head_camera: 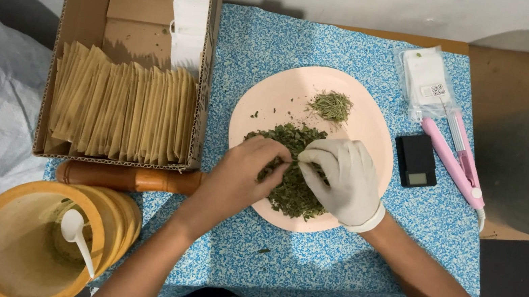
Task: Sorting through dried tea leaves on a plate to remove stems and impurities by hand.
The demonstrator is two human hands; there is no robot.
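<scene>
Left fingers: bare left hand (244,173), fingertips pinched together on the dried green leaves (292,169).
Right fingers: gloved right hand (342,179), thumb and forefinger closed on a bit of the same leaves.
Leaves: heaped on the near half of a round pink plate (371,115).
Small pile: paler herb bits (332,105) at the plate's far side.
Right of plate: black pocket scale (417,160), pink sealer (457,160).
Left: cardboard box (84,16) of brown envelopes (123,113); wooden mortar (20,246) with white spoon (77,234).

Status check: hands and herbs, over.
Left hand bare, right hand gloved, both pinching the dried green leaves on the pink plate. Nothing in the way.
</scene>
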